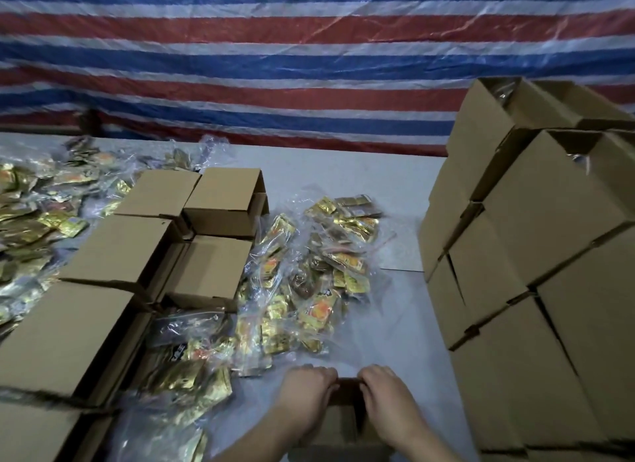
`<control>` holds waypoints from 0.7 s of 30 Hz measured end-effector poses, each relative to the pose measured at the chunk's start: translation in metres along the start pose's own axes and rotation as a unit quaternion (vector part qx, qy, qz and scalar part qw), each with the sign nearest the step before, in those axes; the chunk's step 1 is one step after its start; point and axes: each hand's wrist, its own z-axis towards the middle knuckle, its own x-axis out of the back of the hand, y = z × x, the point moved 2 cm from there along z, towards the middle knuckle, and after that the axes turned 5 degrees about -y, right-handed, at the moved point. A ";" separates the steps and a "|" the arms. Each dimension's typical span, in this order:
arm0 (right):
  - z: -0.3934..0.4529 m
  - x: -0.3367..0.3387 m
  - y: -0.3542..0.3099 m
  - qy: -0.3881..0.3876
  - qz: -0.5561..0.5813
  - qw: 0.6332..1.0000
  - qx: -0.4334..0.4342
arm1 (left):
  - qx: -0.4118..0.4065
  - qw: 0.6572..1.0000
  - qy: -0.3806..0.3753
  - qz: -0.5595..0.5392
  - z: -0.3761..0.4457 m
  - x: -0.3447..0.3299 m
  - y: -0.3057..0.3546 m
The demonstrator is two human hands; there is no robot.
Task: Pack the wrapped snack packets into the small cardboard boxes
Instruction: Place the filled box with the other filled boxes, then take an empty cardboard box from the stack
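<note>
We are gripping a small box (pixel 345 417) at the bench's (pixel 405 310) near edge, left hand (pixel 309 389) and right hand (pixel 388 393) curled over its far rim. The packets (pixel 309 289) are lying just beyond, slightly leftward, nearer our left hand.

I see the pale worktop (pixel 343 172) carrying snack packets (pixel 319 276) mid-surface, small boxes (pixel 192 221) left, stacked cartons (pixel 536 241) along its right edge.

Two hands (pixel 347 398), one box (pixel 343 423) between them, many packets (pixel 319 289) (uncountable)
</note>
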 end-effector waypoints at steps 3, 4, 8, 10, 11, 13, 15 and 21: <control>0.002 0.002 0.000 0.011 0.004 1.000 -0.008 | -0.010 0.999 0.026 0.023 0.000 0.001 0.000; 0.002 0.002 -0.001 0.010 0.002 1.000 -0.009 | -0.013 0.999 0.031 0.026 -0.001 0.001 -0.001; -0.002 0.001 -0.003 0.019 -0.009 1.000 0.000 | -0.014 0.999 0.024 0.039 0.000 -0.005 0.000; -0.006 0.000 -0.002 0.010 -0.020 1.000 0.001 | -0.021 0.999 -0.002 0.050 0.000 -0.005 0.001; -0.008 -0.001 -0.002 0.005 -0.028 1.000 -0.001 | -0.028 0.998 -0.017 0.058 0.001 -0.003 0.002; -0.012 0.000 -0.001 0.002 -0.042 0.999 -0.009 | -0.048 0.996 -0.032 0.066 0.001 0.004 0.003; -0.013 0.006 -0.003 0.010 -0.043 0.999 -0.021 | -0.065 0.997 0.005 0.034 0.001 0.017 0.004; 0.029 0.051 0.005 0.078 0.044 0.993 -0.077 | -0.059 0.977 0.180 -0.097 0.073 0.106 0.003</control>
